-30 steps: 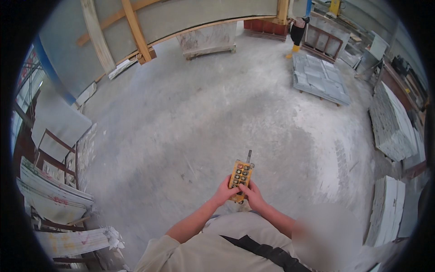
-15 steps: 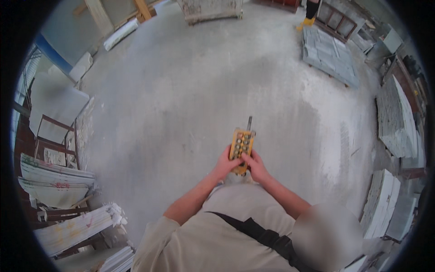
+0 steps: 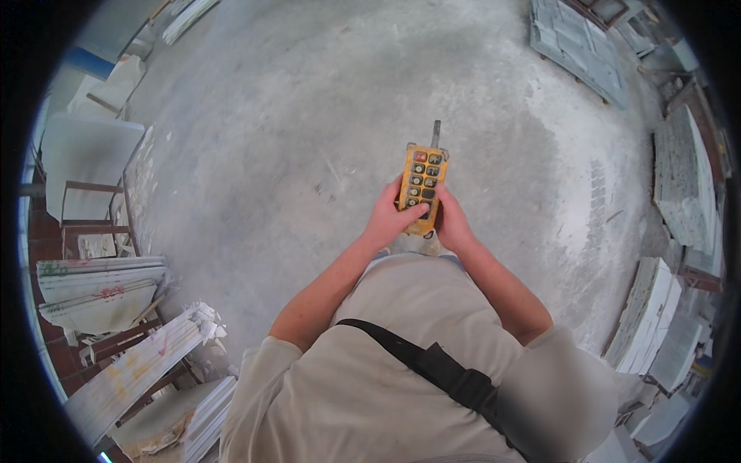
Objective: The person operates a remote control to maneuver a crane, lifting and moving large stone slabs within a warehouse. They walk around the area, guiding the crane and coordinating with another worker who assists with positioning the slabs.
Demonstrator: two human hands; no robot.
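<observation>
A yellow handheld crane remote (image 3: pixel 423 171) with a short dark antenna and two rows of buttons is held upright in front of my body. One button near its top is red. My left hand (image 3: pixel 388 214) wraps the lower left side, its thumb lying over the lower buttons. On the opposite side, my right hand (image 3: pixel 454 221) grips the lower right edge, and its fingers go out of sight behind the casing.
Stacked pale stone slabs (image 3: pixel 139 363) lean on racks at the left. More slab stacks (image 3: pixel 683 181) stand along the right side. A low pile of grey slabs (image 3: pixel 579 50) lies at the far right. Concrete floor (image 3: pixel 309 139) stretches between them.
The remote and both hands appear higher in view. My left thumb now lies across the lower buttons, while the right thumb has left the front. The far surroundings have slid upward out of view.
</observation>
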